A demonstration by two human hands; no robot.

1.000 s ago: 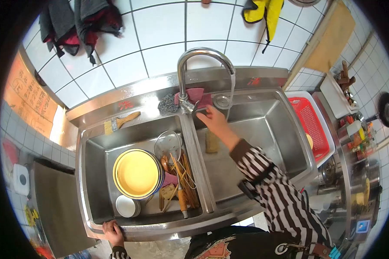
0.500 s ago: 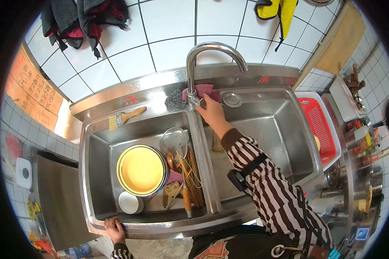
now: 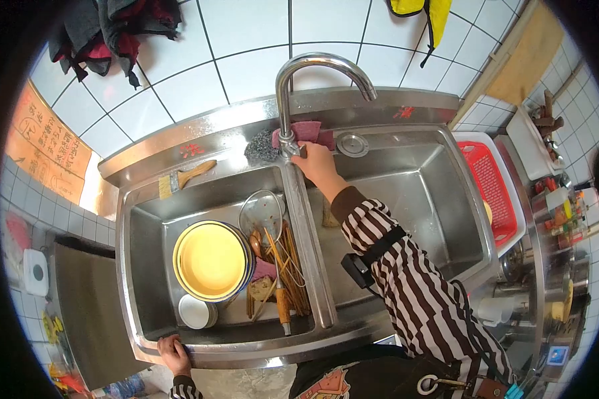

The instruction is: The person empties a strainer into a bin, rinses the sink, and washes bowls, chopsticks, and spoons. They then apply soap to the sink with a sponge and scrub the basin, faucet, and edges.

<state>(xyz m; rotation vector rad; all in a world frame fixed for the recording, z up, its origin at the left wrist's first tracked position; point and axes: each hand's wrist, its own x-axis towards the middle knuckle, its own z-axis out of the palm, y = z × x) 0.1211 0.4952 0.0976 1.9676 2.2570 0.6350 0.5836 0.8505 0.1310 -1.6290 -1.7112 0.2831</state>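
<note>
My right hand point(image 3: 316, 169) is closed around the handle at the base of the chrome faucet point(image 3: 283, 106). Pink cloths point(image 3: 306, 133) and a dark steel scourer point(image 3: 262, 145) lie beside the base. The fingers of my left hand point(image 3: 174, 354) curl over the front rim of the steel sink point(image 3: 233, 354) at the lower left. In the left basin sit stacked yellow bowls point(image 3: 211, 260), white cups point(image 3: 196, 312), a strainer point(image 3: 262, 213), chopsticks point(image 3: 291, 263) and a wooden-handled utensil point(image 3: 283, 309). No water stream shows under the spout.
A brush point(image 3: 186, 178) lies on the sink's back left ledge. Right of the sink stands a red basket point(image 3: 489, 193) in a white tub. Dark cloths point(image 3: 116, 33) and yellow gloves point(image 3: 432, 23) hang on the tiled wall. A drain strainer point(image 3: 352, 144) sits behind the right basin.
The view has shifted slightly, so the sink and faucet appear a little further left and higher. My right hand has closed more fully around the faucet handle. My left hand stays on the rim.
</note>
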